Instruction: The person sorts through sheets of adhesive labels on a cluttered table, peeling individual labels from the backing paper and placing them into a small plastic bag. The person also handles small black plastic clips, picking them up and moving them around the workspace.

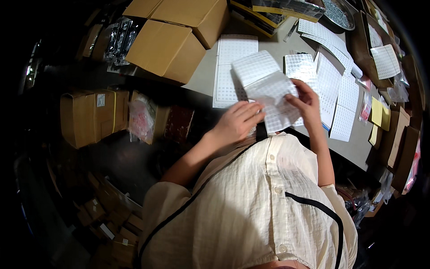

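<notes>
A long white sheet of small round stickers (257, 67) is in front of my body, with a crease across it and its lower part slightly curled. My right hand (305, 102) pinches its right edge between thumb and fingers. At the opposite edge, my left hand (241, 119) has its fingers closed together on the sheet; the thumb is mostly hidden. Under and behind it on the grey table lies a printed label sheet (237, 44). Another sheet of round stickers (299, 63) lies just beyond my right hand.
More label sheets (346, 107) cover the right side of the table (199, 74). Cardboard boxes (168, 49) stand at the far left, and a metal bowl of small parts (338, 15) at the far right. Yellow paper notes (380, 113) hang by open cartons (402, 143). A pen (290, 31) lies behind.
</notes>
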Demonstrator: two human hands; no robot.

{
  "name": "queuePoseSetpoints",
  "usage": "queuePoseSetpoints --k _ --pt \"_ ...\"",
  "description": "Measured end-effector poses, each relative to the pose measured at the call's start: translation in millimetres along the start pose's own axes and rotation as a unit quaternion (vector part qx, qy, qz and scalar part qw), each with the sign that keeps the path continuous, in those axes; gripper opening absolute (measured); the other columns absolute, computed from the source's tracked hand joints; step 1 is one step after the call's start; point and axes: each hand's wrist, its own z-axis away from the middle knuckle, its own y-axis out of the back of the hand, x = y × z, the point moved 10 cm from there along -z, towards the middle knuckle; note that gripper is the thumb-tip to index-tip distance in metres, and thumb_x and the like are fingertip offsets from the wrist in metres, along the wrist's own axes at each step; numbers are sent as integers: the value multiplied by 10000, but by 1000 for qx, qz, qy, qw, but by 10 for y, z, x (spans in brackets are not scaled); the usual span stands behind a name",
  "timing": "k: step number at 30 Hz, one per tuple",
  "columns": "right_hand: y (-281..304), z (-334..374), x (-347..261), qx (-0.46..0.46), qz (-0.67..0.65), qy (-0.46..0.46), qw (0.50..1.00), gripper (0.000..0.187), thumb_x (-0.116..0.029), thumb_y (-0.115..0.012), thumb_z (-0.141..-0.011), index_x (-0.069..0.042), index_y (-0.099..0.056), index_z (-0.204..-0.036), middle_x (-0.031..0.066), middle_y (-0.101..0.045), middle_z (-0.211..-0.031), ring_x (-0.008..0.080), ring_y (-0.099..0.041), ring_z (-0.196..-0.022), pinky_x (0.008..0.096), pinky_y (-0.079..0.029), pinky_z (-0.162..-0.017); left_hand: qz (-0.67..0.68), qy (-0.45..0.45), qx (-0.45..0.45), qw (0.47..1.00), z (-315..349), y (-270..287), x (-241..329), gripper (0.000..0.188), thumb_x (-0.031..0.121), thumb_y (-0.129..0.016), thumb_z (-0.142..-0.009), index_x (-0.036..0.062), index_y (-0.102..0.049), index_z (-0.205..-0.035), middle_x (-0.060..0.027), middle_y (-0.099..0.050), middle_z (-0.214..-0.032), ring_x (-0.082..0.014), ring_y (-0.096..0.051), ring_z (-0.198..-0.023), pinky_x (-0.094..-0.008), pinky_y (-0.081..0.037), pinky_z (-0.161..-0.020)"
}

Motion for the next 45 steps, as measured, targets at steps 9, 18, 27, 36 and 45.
queuePoseSetpoints --k 9,18,27,36,45 --pt "750 122 201 64 -109 -149 981 496 31 -605 -751 92 -612 -1243 135 -717 -1059 171 -715 -864 262 -575 -778 86 245 78 962 106 -138 -705 370 55 -679 -878 -12 -609 -1235 -163 -647 -1244 -356 -632 -1093 -399 -511 -931" --pt "-27 218 16 -21 -325 -162 932 515 25 -601 -825 97 -520 -1329 184 -680 -1182 230 -718 -994 324 -581 -907 585 479 -5 654 -302 -1034 -815 435 258 -421 -1062 -15 -528 -1384 -155 -633 -1288 -219 -630 -1141 -326 -500 -983" --pt "-348 599 -126 -88 -248 -222 939 446 90 -649 -749 69 -653 -1195 79 -733 -1007 122 -684 -888 230 -523 -825 484 655 116 568 38 -691 -1438 438 395 -565 -1021 6 -644 -1205 -100 -696 -979 -191 -692 -829 -304 -571 -753" --pt "843 98 -299 18 156 -99 983 613 2 -629 -766 53 -543 -1370 97 -696 -1072 189 -670 -945 309 -531 -856 631 439 218 602 39 -284 -1834 382 186 -561 -1040 -77 -543 -1318 -171 -661 -1225 -235 -685 -1058 -343 -561 -888" --pt "3 -77 -256 -28 226 63 972 677 -247 -717 -918 -21 -421 -1483 197 -582 -1338 290 -591 -1159 395 -478 -997 665 382 209 606 -215 -114 -1144 434 20 -537 -927 -88 -501 -1345 -182 -625 -1276 -255 -614 -1169 -359 -469 -1018"
